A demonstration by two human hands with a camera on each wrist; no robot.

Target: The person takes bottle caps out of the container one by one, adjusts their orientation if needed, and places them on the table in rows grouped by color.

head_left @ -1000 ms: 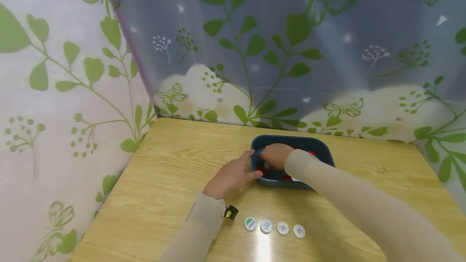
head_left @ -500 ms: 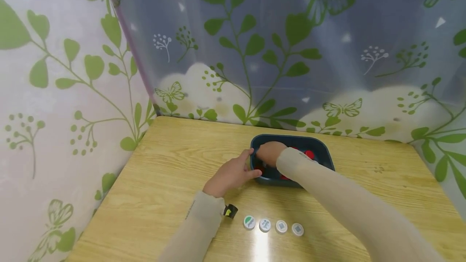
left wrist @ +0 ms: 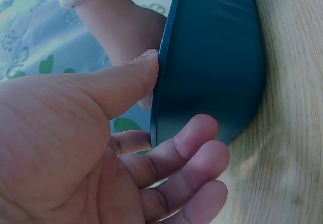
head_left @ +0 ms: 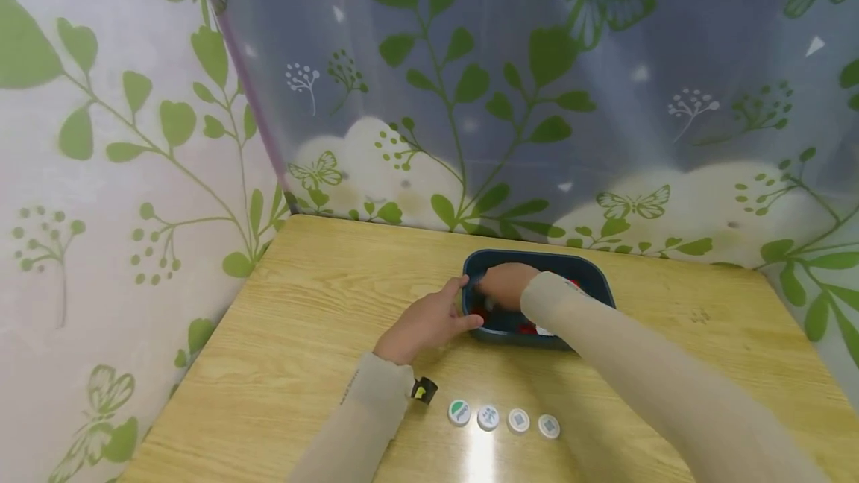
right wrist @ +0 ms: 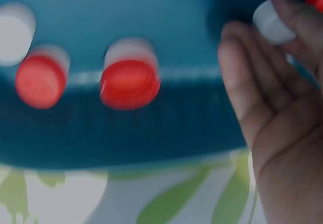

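A dark blue rectangular bin (head_left: 577, 258) stands near the table's back edge. At its left end my left hand (head_left: 423, 328) touches the rim with spread thumb and forefinger; in the left wrist view the other fingers lie loosely outside the wall. Inside the bin, my right hand (head_left: 508, 285) reaches down at the left side. The right wrist view shows it pinching a white bottle cap (right wrist: 274, 22) between thumb and fingers. Red-and-white caps (right wrist: 130, 80) and a white cap (right wrist: 12, 35) lie on the bin's floor, partly blurred. My right forearm hides part of the bin.
In front of the bin, several white round caps with printed tops (head_left: 488, 417) stand in a row on the wooden table (head_left: 349, 274). A small black piece with a yellow mark (head_left: 424, 390) sits at my left cuff. Leaf-patterned curtains (head_left: 470, 133) border the table.
My right hand shifts a little left inside the bin, then back right, staying low among the caps. The left hand stays at the rim, and the row of caps keeps its place.
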